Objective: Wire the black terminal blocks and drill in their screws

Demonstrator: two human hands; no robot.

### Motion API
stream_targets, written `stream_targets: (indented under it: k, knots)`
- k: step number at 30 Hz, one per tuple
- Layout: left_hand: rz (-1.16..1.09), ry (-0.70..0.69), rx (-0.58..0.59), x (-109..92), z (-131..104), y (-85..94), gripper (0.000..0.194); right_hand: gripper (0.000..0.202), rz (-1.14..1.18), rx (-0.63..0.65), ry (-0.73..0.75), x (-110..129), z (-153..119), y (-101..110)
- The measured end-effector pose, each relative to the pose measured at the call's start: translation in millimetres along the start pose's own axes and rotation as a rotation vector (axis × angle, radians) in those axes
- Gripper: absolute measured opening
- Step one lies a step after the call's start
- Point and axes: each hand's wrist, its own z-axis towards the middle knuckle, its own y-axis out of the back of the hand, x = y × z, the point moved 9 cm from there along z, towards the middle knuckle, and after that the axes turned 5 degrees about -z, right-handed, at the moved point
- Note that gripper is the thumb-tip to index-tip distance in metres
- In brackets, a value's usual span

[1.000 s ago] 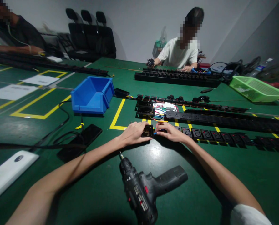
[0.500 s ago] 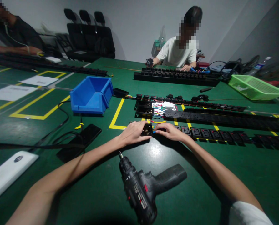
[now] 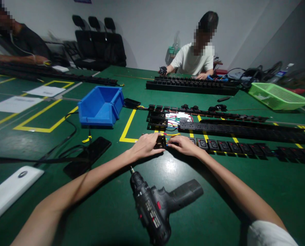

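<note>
My left hand (image 3: 145,145) is closed around a small black module (image 3: 160,142) with metal contacts at the near edge of the wired strips. Beside its right side, my right hand (image 3: 183,145) pinches a blue wire end (image 3: 167,145) against the module. A row of black socket modules (image 3: 213,145) runs off to the right from behind my right hand. Just beyond both hands lies a black power strip (image 3: 206,127) with coloured wires at its left end. Nearer to me, a cordless drill (image 3: 152,205) rests on the green table.
A blue bin (image 3: 97,120) stands left of the strips, with a black phone (image 3: 101,145) and cables nearer. At the far right is a green basket (image 3: 278,97). A person (image 3: 197,58) sits across the table, behind long black strips (image 3: 190,89); another person (image 3: 26,44) works at far left.
My right hand has shifted slightly left, closer to the module. My left hand keeps its hold. The whole view has tilted up a little.
</note>
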Motion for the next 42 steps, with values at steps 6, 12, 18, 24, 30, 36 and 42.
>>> stream_targets:
  k: [6, 12, 18, 24, 30, 36, 42]
  knots:
    - [0.059, 0.002, 0.043, -1.7, 4.1, -1.8, 0.054, 0.024, -0.028, -0.018, 0.005, 0.7, -1.7, 1.3]
    - [0.104, 0.022, 0.079, 4.6, 6.6, -5.1, 0.052, 0.022, -0.028, -0.054, -0.015, 0.4, -3.1, 3.6]
    - [0.128, 0.02, 0.074, 6.3, 5.0, -5.8, 0.053, 0.02, -0.033, -0.065, -0.031, 1.0, -3.0, 4.1]
    - [0.109, -0.013, 0.076, 3.8, 5.2, -7.2, 0.054, 0.019, -0.049, -0.07, -0.041, -0.4, -2.2, 2.0]
    - [0.07, -0.04, 0.075, 3.9, 7.0, -8.4, 0.057, 0.019, -0.056, -0.08, -0.038, 0.3, -1.8, 1.9]
    - [0.074, -0.035, 0.06, 5.1, 6.9, -8.3, 0.057, 0.019, 0.056, -0.116, -0.034, -1.0, -1.8, 5.5]
    - [0.093, -0.027, 0.062, 4.6, 7.0, -7.8, 0.054, 0.017, 0.255, -0.22, -0.065, -9.7, -2.1, 13.3]
